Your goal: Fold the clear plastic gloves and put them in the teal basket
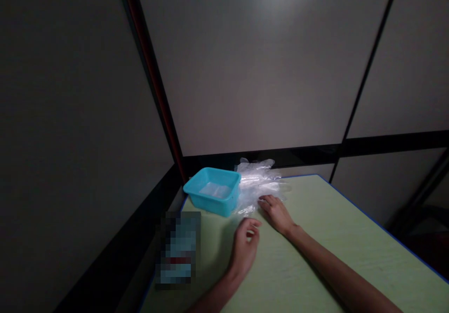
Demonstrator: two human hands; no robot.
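Clear plastic, apparently disposable gloves (pixel 257 182), lies in a loose, crumpled pile at the far end of the table. My right hand (pixel 276 211) rests at the near right edge of this pile, palm down, its fingers loosely bent and slightly apart. Nearer to me, my left hand (pixel 244 245) hovers over the table just short of the plastic. Its fingers curve toward the thumb with a gap inside, and nothing shows in them. A light-blue plastic basket (pixel 210 204) stands left of the pile, with some whitish, see-through material (pixel 213 190) on its bottom.
The pale green table (pixel 351 243) has a blue edge strip and sits against panelled walls (pixel 259 79). At the left table edge is a blurred-out rectangular object (pixel 180 247). Something dark stands beyond the right edge, too dim to name.
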